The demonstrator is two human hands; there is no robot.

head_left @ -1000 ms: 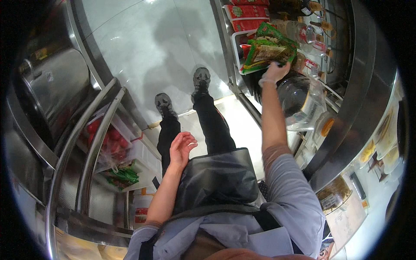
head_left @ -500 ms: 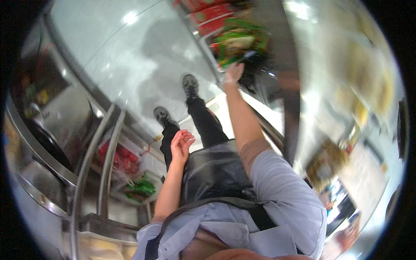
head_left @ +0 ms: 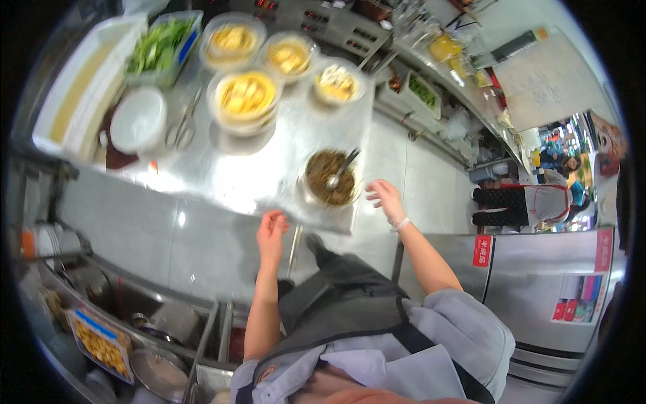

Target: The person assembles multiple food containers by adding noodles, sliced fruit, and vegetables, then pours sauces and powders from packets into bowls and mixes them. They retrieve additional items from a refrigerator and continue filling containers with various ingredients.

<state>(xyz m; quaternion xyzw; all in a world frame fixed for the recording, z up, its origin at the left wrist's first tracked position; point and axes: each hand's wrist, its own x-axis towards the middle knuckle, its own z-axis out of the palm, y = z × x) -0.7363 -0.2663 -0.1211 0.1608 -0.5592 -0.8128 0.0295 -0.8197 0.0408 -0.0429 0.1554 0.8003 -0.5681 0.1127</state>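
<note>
My right hand [head_left: 386,200], with a pale band at its wrist, hangs beside the table corner, fingers apart and holding nothing. Nearest to it is a bowl of dark shredded food [head_left: 321,176] on the steel table [head_left: 282,145]. A spoon with a black handle [head_left: 346,165] rests in that food. My left hand [head_left: 272,232] is just off the table's near edge, its fingers loosely bent and nothing visible in them. Farther back stand several clear tubs of yellow food [head_left: 247,94], some stacked. One tub [head_left: 338,82] has white pieces on top.
At the table's left are scissors [head_left: 180,131], white bowls [head_left: 138,120], a tub of green leaves [head_left: 160,47] and a white foam box [head_left: 50,128]. A steel refrigerator [head_left: 531,289] stands at my right. Another person [head_left: 538,204] is beyond it. Pans and yellow pieces [head_left: 101,343] lie lower left.
My view has swung from the floor and a shelf of produce to the steel table. My right hand has come away from the green bundle and is now beside the bowl.
</note>
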